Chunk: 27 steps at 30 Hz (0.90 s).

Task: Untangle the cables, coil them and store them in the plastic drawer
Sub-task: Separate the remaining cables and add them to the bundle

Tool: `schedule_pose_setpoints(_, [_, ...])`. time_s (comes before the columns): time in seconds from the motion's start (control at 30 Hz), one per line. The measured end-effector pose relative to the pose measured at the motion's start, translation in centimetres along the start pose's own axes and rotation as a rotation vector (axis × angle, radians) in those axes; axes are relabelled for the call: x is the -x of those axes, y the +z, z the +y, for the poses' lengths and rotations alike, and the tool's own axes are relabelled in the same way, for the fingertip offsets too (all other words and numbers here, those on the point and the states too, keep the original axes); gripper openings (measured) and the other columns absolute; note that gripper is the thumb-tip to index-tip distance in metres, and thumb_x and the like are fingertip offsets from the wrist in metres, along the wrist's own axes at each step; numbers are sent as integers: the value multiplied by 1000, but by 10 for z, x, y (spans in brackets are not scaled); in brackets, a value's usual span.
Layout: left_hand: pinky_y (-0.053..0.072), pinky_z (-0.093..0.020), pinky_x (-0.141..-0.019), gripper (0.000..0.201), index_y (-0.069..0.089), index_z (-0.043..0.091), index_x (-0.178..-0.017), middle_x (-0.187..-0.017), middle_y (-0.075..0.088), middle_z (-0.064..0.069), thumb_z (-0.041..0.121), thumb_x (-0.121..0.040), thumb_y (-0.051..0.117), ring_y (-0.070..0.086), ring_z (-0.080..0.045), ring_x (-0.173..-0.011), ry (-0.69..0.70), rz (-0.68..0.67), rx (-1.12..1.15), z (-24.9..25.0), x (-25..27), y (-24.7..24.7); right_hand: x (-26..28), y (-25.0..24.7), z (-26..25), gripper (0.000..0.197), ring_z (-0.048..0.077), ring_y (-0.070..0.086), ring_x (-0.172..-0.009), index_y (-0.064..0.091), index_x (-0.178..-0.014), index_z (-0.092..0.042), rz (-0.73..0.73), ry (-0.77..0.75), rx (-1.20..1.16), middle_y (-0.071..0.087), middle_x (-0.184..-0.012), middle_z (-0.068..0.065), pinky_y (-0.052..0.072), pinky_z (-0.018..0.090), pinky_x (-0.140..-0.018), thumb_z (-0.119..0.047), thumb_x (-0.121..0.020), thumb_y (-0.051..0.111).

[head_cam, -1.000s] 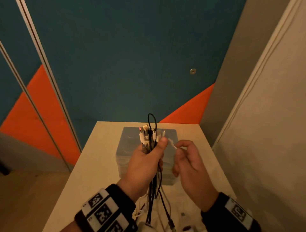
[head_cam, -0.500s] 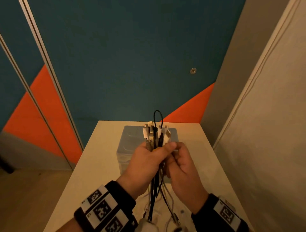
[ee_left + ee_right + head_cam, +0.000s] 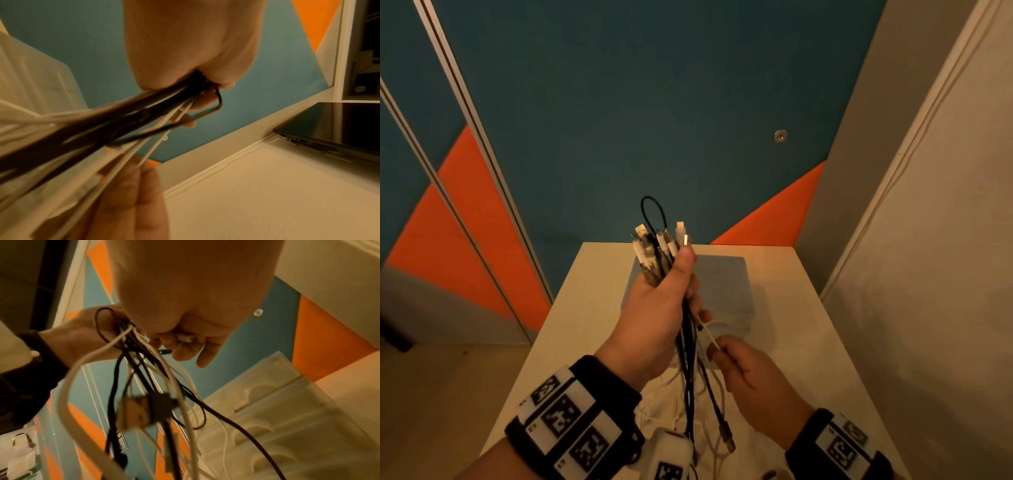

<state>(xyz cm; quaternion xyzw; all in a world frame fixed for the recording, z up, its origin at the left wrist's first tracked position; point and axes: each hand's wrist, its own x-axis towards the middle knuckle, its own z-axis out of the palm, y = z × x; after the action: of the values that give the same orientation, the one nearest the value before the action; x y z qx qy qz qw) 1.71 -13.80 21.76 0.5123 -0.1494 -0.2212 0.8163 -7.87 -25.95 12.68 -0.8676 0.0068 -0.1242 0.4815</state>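
My left hand (image 3: 659, 308) grips a bundle of black and white cables (image 3: 690, 363) upright above the table, their plugs (image 3: 662, 241) sticking up past my thumb. The loose lengths hang down in a tangle toward the table's near edge. My right hand (image 3: 736, 363) sits lower and to the right, pinching one thin white cable (image 3: 709, 337) that runs up into the bundle. In the right wrist view a small white plug (image 3: 185, 338) lies inside those curled fingers. The translucent plastic drawer unit (image 3: 722, 291) stands on the table behind both hands, its drawers (image 3: 267, 426) closed.
The white table (image 3: 801, 325) fits in a corner, with a blue and orange wall (image 3: 654, 120) behind and a pale wall (image 3: 928, 274) on the right. A dark laptop (image 3: 339, 128) shows at the right of the left wrist view. Floor (image 3: 448, 394) lies to the left.
My left hand has lifted the bundle higher. My right hand has dropped from the plug ends to below the left hand, drawing a thin white cable down and out to the right.
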Motion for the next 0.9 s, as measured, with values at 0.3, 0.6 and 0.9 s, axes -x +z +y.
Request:
schedule_pose_setpoints(0.3, [33,-25,-44,22,54,18,-78,-57,33,1,30,-84,71,31,-13,-45,45,-90,-126,12,0,-11,18,-13,43,17,7,59,-70,59,-104,-33,-13,183,-82,60,-74,-9,51,24,-69,-22,-100,47])
schedule_pose_setpoints(0.6, [32,-25,-40,28,61,23,-69,-53,32,-2,7,-91,63,29,-16,-42,30,-114,-181,6,9,-26,76,-72,197,28,16,53,-94,52,-125,-22,-104,798,540,52,-114,1,44,25,-89,-26,-97,50])
schedule_pose_setpoints(0.9, [31,-22,-40,24,59,25,-65,-51,33,2,14,-85,65,29,-13,-39,0,-136,-225,3,14,-37,75,-23,235,47,31,42,-126,35,-142,-33,-186,907,707,33,-145,4,41,40,-104,-38,-96,45])
